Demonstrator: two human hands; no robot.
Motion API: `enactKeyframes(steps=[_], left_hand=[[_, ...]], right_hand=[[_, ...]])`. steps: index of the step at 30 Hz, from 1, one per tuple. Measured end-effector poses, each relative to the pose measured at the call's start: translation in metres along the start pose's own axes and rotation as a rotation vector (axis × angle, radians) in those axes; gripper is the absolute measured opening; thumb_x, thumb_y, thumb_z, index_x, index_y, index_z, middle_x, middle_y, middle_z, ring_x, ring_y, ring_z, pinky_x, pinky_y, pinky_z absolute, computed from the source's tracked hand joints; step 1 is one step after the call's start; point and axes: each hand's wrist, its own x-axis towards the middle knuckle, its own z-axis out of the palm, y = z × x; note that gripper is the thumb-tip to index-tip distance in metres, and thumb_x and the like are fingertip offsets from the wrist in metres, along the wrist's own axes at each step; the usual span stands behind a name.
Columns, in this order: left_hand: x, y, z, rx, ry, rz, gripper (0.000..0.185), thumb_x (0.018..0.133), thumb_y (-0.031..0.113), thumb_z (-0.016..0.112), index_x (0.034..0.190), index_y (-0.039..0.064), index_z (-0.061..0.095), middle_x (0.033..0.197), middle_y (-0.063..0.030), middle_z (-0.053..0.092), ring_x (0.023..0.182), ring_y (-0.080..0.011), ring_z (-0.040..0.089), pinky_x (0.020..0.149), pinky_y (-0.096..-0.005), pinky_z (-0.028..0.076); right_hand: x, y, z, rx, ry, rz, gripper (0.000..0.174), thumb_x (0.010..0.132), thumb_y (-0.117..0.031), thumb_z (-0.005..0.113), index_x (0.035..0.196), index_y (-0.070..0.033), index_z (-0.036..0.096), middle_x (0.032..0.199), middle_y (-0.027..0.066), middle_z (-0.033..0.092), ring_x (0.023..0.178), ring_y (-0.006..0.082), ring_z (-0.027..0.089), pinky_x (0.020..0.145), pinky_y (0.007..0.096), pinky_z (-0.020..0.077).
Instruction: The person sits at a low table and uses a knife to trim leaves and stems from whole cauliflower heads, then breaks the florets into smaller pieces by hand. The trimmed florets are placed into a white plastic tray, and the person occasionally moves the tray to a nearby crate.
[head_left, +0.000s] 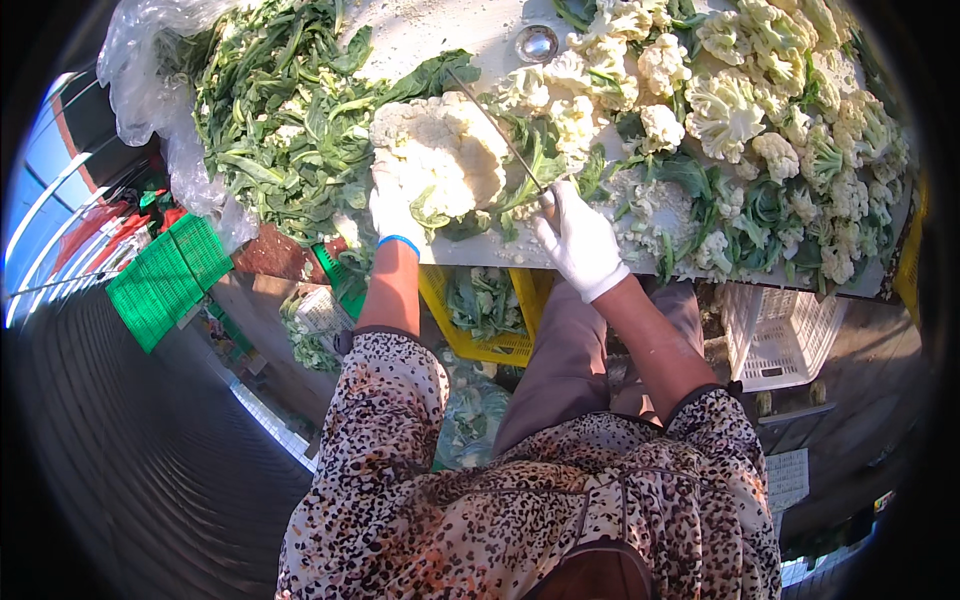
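Note:
My left hand, in a white glove with a blue band at the wrist, holds a large cauliflower head from its left side. Some of that hand is washed out by sunlight. My gloved right hand grips the handle of a knife, whose thin blade slants up and left past the right side of the head. Green cauliflower leaves lie behind and beside the head on the white table.
Trimmed leaves are heaped at left, beside clear plastic sheeting. Cut florets cover the right side. A small metal bowl sits at the back. Below are a yellow crate, a white crate and a green crate.

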Motion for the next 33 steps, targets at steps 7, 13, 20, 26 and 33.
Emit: enactKeyframes(steps=[7,13,20,26,33], left_hand=[[0.0,-0.013,-0.006,0.162,0.075,0.159,0.06,0.098,0.055,0.055,0.13,0.004,0.058,0.109,-0.0071,0.064,0.096,-0.0176,0.06,0.082,-0.0318,0.051],[0.038,-0.057,-0.033,0.614,-0.26,0.41,0.047,0.104,0.038,0.041,0.139,0.007,0.049,0.14,-0.0085,0.054,0.123,-0.0234,0.053,0.1,-0.0375,0.043],[0.035,-0.088,-0.014,-0.501,-0.558,0.046,0.043,0.107,0.033,0.03,0.137,0.009,0.052,0.142,-0.0102,0.053,0.128,-0.0259,0.049,0.105,-0.039,0.041],[-0.023,-0.042,0.046,-0.436,-0.138,-0.204,0.054,0.107,0.044,0.028,0.146,0.011,0.042,0.152,-0.0102,0.043,0.138,-0.0271,0.04,0.115,-0.0436,0.032],[-0.005,-0.052,0.02,-0.405,-0.283,-0.152,0.05,0.105,0.042,0.044,0.139,0.006,0.049,0.137,-0.0114,0.055,0.119,-0.0265,0.057,0.095,-0.0415,0.05]], right_hand=[[-0.033,-0.026,-0.004,0.095,-0.008,0.031,0.039,0.088,-0.022,0.067,0.121,-0.006,0.053,0.094,0.0185,0.067,0.083,0.0391,0.068,0.07,0.0448,0.0555],[-0.061,-0.046,0.01,-0.094,-0.052,-0.256,0.043,0.084,-0.016,0.072,0.122,-0.005,0.057,0.093,0.0128,0.063,0.075,0.0303,0.066,0.06,0.0379,0.0537],[-0.056,-0.017,0.027,-0.299,0.007,-0.232,0.044,0.079,-0.01,0.075,0.12,-0.004,0.059,0.087,0.0121,0.062,0.075,0.0299,0.066,0.061,0.0367,0.0539],[-0.048,-0.003,0.02,-0.431,0.093,-0.381,0.018,0.09,-0.017,0.065,0.106,-0.012,0.058,0.075,0.0065,0.053,0.06,0.023,0.058,0.05,0.0347,0.0478],[-0.049,-0.013,0.025,-0.348,0.143,-0.442,0.016,0.089,-0.016,0.068,0.102,-0.011,0.06,0.077,0.0068,0.057,0.062,0.0241,0.06,0.05,0.0345,0.0495]])
